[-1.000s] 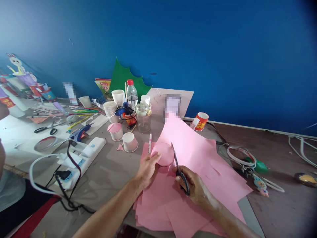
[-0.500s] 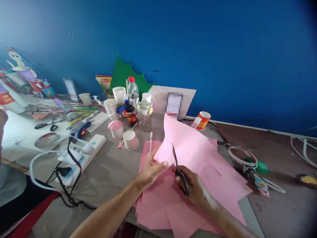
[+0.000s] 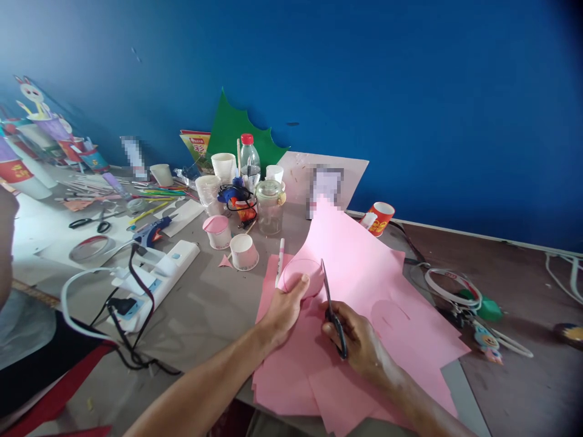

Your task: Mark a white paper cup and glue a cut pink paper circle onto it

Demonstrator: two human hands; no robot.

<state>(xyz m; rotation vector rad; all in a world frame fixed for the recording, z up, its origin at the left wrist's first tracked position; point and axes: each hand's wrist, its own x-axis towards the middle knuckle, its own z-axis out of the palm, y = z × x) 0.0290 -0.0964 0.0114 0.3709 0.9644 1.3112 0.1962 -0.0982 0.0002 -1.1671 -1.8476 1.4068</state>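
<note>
My left hand (image 3: 283, 312) pinches a sheet of pink paper (image 3: 348, 246), its thumb lying on a round, outlined piece (image 3: 298, 274) at the sheet's near left edge. The rest of that sheet rises behind and to the right. In my right hand (image 3: 359, 340) is a pair of black-handled scissors (image 3: 336, 321), blades pointing up and away beside the round piece's right edge. Whether the blades touch the paper I cannot tell. Beneath both hands lies a stack of pink paper (image 3: 286, 382), and a white marker (image 3: 280, 258) rests at its upper left.
Two small paper cups (image 3: 245, 252) stand left of the stack, by a glass jar (image 3: 269, 209) and a red-capped bottle (image 3: 249, 164). Further left are a power strip (image 3: 175, 267) with cords and a glue gun (image 3: 152, 233). A red cup (image 3: 381, 218) and cables (image 3: 450, 285) lie right.
My left thumb has shifted up onto the round piece, which now shows more of its outline and tilts differently. The scissors stay in my right hand, close by the edge. The view has shifted slightly.
</note>
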